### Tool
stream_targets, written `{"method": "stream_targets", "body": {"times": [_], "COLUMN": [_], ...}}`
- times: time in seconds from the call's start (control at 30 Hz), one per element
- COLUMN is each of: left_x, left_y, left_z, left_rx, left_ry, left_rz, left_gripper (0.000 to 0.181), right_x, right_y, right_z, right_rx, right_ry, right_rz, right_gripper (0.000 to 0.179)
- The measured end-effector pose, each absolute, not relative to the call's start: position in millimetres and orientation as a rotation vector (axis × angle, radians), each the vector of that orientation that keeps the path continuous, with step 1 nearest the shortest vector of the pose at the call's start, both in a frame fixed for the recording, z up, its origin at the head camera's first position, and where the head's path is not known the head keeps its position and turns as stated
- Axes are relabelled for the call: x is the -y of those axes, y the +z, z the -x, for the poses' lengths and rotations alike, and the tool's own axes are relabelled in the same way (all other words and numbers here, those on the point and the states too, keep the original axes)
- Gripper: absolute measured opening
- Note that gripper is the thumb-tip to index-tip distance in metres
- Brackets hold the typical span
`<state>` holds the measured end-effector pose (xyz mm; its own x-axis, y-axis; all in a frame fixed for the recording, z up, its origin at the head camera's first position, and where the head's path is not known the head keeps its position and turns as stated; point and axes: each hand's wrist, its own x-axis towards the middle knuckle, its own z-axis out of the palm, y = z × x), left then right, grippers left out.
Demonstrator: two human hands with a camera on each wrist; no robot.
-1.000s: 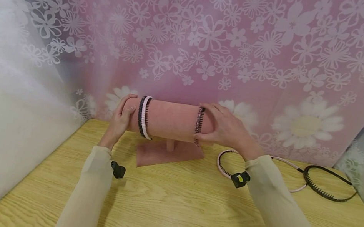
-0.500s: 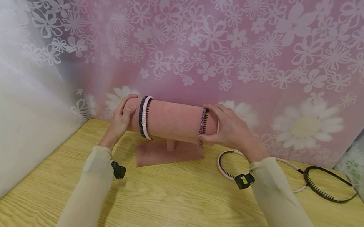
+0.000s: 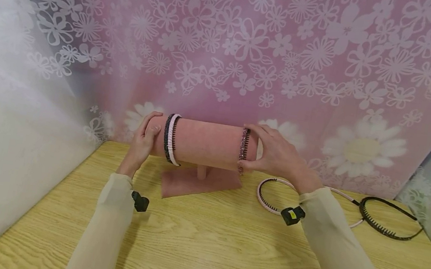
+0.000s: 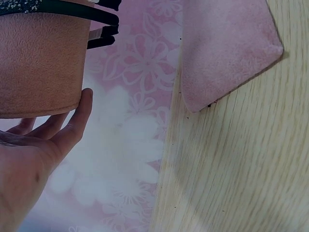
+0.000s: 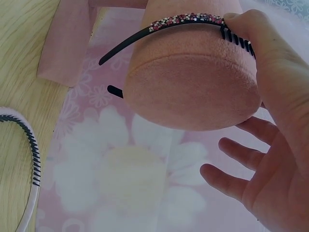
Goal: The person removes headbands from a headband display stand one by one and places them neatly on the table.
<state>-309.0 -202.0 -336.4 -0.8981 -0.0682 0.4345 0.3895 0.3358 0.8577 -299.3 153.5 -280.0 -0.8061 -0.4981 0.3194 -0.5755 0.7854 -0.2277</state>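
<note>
A pink velvet headband stand (image 3: 210, 143) has a horizontal roll on a short post and a flat base (image 3: 183, 184). My left hand (image 3: 143, 140) grips the roll's left end, thumb in front, fingers behind. Close beside it a dark glittery headband (image 3: 167, 137) and a white headband (image 3: 172, 137) sit on the roll. My right hand (image 3: 276, 154) holds a black headband with red and silver stones (image 3: 244, 145) near the right end. In the right wrist view the thumb presses this headband (image 5: 188, 20), several fingers spread below the roll, and its bare tips stick out past the roll.
A pale pink headband (image 3: 262, 196) and a black toothed headband (image 3: 380, 229) lie on the wooden table (image 3: 201, 238) at the right, the pink one partly behind my right wrist. A floral curtain (image 3: 227, 53) hangs right behind the stand.
My right hand has slid the stone-covered headband a little to the right along the roll, toward its end. The left hand and the stand have stayed in place.
</note>
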Motion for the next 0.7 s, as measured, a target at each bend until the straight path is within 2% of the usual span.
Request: {"method": "stream_targets", "body": {"times": [0.7], "left_x": [201.9], "left_y": [-337.9], "left_z": [310.0], "left_rx": [2.176], "left_ry": [-1.598], "left_rz": [0.304], "left_gripper": [0.038], "right_x": [-162.8], "right_y": [-279.4], "right_z": [301.4], "right_rx": [2.739], "right_ry": [0.575], "right_rz": [-0.962], "right_gripper": [0.095]}}
